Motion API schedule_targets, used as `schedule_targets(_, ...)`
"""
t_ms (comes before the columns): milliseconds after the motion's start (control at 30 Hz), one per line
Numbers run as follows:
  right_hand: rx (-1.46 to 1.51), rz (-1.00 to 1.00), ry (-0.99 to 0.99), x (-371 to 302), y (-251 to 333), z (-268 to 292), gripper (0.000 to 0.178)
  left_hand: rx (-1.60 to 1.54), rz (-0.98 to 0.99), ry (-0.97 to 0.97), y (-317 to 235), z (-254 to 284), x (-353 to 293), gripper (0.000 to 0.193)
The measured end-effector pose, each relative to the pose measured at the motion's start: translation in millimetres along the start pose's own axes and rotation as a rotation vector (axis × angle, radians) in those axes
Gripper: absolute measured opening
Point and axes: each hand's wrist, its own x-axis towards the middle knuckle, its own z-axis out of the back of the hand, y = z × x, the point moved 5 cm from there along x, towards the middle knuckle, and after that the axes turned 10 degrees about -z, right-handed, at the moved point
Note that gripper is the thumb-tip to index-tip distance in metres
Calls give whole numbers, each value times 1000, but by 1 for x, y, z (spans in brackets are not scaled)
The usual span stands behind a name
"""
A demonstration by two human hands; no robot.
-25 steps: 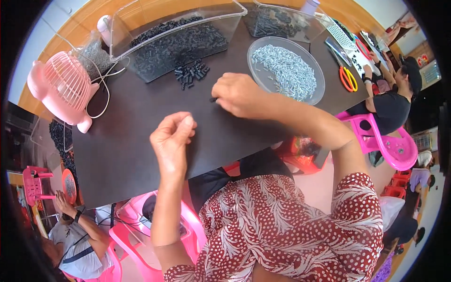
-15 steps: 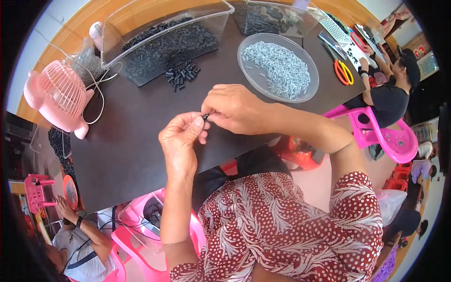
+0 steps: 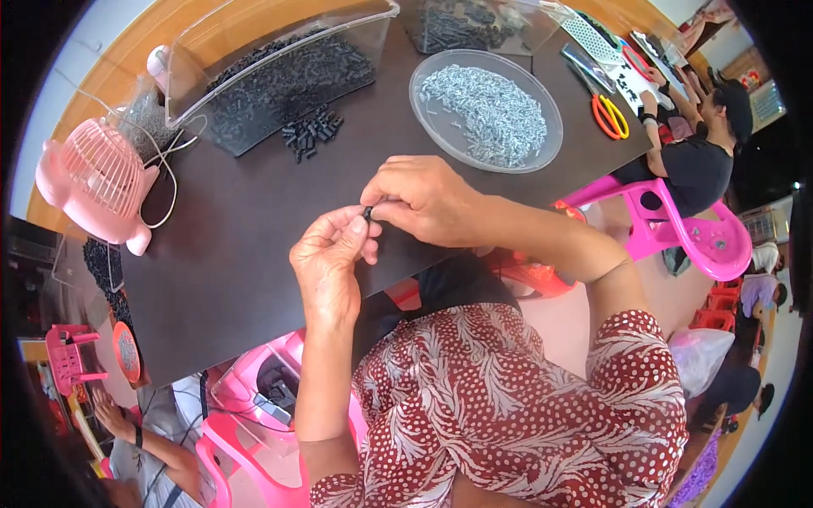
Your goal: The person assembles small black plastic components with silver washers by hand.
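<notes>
Between the thumb and fingertips of my left hand (image 3: 326, 267) is a small black plastic piece (image 3: 367, 214), held over the dark table. My right hand (image 3: 428, 201) is closed in a pinch against the upper end of that piece. Whatever sits between the right fingertips is hidden. Beyond my hands lies a loose heap of short black plastic pieces (image 3: 310, 133). To the right of it stands a round clear plastic tray (image 3: 434, 140) with many small silvery metal pins (image 3: 495, 114) in it.
A clear bin (image 3: 240, 152) of black pieces stands behind the heap, another bin (image 3: 521, 34) beside it. At left is a pink fan (image 3: 93, 182) with a white cable. Yellow-and-orange-handled scissors (image 3: 610, 118) lie right. One person (image 3: 699, 165) sits far right, another (image 3: 152, 449) lower left.
Both hands stay together at the black piece, which now points more upright. The table and its things have shifted slightly left and up in view.
</notes>
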Motion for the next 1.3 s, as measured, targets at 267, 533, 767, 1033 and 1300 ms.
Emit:
schedule_targets(267,-7,65,-70,-11,-1,-6,9,118,-103,14,3,1,-7,13)
schedule_targets(533,-69,79,-69,-15,3,1,8,168,-155,19,5,-3,-7,12)
schedule_targets(767,-366,-158,-256,9,-74,67,8,155,-102,-6,10,3,-7,10)
schedule_targets(1033,-783,-302,-46,23,-144,52,7,166,-108,18,12,4,-6,10)
schedule_targets(1300,-789,-160,-76,27,-139,47,9,117,-104,10,11,6,-5,10)
